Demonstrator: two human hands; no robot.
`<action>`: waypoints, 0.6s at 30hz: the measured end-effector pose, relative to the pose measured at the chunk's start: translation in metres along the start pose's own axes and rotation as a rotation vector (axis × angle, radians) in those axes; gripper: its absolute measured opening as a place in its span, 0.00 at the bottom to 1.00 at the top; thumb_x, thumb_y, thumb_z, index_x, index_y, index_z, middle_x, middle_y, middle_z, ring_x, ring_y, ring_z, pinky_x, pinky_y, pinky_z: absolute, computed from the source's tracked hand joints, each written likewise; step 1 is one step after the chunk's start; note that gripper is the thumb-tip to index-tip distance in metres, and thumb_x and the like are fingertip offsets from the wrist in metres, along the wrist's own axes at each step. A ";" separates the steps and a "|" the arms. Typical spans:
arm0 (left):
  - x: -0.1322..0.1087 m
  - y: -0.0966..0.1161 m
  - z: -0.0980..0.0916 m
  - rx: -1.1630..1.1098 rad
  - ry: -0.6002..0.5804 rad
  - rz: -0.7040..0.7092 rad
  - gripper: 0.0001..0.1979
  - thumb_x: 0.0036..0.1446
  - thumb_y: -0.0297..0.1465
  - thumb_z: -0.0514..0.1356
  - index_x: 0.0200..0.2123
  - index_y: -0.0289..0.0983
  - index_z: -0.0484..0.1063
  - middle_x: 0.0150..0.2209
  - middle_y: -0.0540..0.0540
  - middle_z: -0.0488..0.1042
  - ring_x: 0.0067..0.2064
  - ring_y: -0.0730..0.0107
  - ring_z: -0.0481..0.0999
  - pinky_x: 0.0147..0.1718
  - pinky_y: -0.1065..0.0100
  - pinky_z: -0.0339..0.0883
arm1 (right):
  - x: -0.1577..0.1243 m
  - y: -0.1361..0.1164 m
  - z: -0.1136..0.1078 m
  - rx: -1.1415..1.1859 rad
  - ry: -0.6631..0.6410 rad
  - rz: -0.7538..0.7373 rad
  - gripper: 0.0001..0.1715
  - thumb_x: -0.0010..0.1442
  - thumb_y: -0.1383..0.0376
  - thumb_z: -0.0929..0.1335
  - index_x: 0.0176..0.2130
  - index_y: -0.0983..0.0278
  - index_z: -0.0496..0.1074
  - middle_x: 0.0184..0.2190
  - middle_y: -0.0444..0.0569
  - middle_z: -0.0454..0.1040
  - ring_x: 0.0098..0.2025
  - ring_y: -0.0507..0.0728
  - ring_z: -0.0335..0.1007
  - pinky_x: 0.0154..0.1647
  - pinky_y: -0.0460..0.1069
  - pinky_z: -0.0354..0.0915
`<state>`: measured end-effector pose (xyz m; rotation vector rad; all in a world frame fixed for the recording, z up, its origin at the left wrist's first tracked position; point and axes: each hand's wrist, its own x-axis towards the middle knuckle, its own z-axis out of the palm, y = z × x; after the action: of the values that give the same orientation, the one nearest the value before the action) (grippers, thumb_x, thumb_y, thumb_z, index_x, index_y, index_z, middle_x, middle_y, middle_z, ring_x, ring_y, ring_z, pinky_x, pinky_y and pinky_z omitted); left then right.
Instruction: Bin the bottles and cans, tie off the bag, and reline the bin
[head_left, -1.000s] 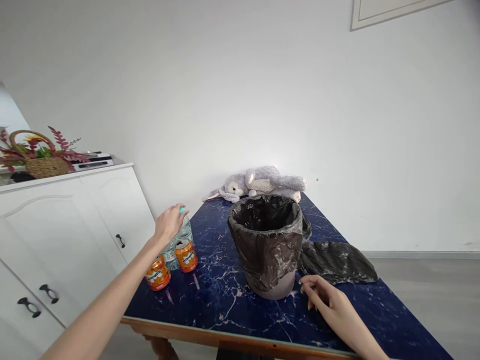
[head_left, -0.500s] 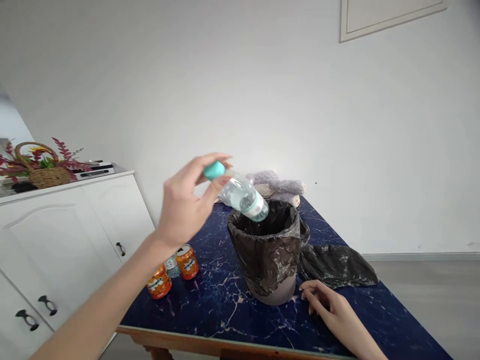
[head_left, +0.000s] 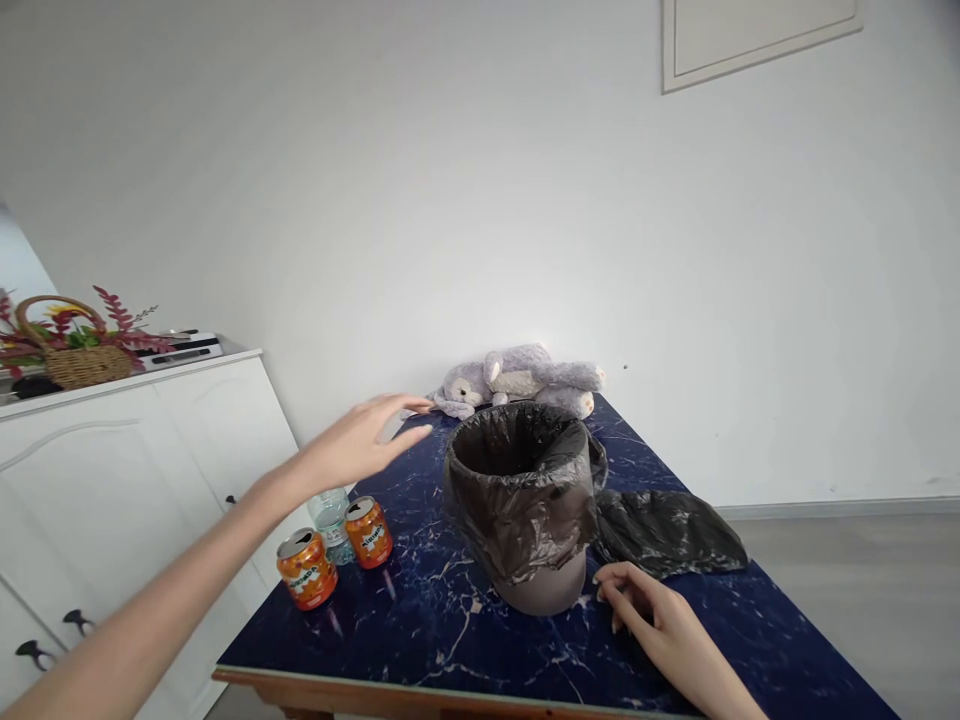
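Note:
My left hand (head_left: 367, 438) hangs in the air left of the bin, its thumb and fingers apart and nothing in them. The grey bin (head_left: 551, 592) stands on the table with a black bin bag (head_left: 525, 525) lining it and folded over its rim. Inside, it is too dark to make out any contents. My right hand (head_left: 649, 610) rests on the tabletop beside the bin's base, fingers loosely bent, apart and holding nothing. Below my left forearm are two orange soda cans (head_left: 307, 570) (head_left: 368, 533), with a clear plastic bottle (head_left: 332, 520) between them, its top hidden by my arm.
A grey plush toy (head_left: 517, 375) lies behind the bin by the wall. Part of the black bag (head_left: 667, 535) spreads on the blue marbled table (head_left: 420, 630) at right. White cabinets (head_left: 142, 480) stand left, with a flower basket (head_left: 88, 364) on top.
My left hand has let go of the clear bottle with the green cap over the bin, and that bottle is out of sight. The hand has drawn back left and lower. My right hand stays put.

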<state>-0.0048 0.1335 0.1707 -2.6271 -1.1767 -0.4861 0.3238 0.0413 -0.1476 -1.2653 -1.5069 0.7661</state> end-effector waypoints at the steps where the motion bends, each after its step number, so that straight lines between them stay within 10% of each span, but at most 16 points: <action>1: -0.006 -0.022 0.001 0.092 0.014 -0.047 0.27 0.69 0.53 0.54 0.60 0.43 0.72 0.61 0.41 0.77 0.62 0.50 0.76 0.61 0.49 0.69 | 0.000 0.001 0.000 -0.002 -0.001 0.001 0.26 0.70 0.43 0.62 0.46 0.59 0.76 0.26 0.46 0.77 0.30 0.59 0.75 0.35 0.50 0.68; 8: -0.064 -0.138 0.032 0.237 -0.281 -0.487 0.40 0.61 0.54 0.51 0.66 0.31 0.68 0.63 0.29 0.74 0.61 0.41 0.77 0.57 0.51 0.71 | 0.000 0.007 0.001 0.007 -0.032 0.022 0.26 0.70 0.43 0.63 0.47 0.60 0.75 0.27 0.46 0.78 0.31 0.59 0.76 0.34 0.49 0.67; 18: -0.080 -0.134 0.048 0.274 -0.123 -0.461 0.28 0.67 0.39 0.46 0.62 0.33 0.72 0.59 0.33 0.78 0.59 0.45 0.79 0.54 0.53 0.73 | 0.001 0.007 0.003 -0.004 -0.018 0.019 0.28 0.69 0.41 0.62 0.45 0.60 0.74 0.27 0.46 0.76 0.31 0.58 0.75 0.34 0.48 0.67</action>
<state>-0.1461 0.1827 0.1042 -2.1773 -1.7602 -0.2166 0.3238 0.0444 -0.1547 -1.2801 -1.5139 0.7893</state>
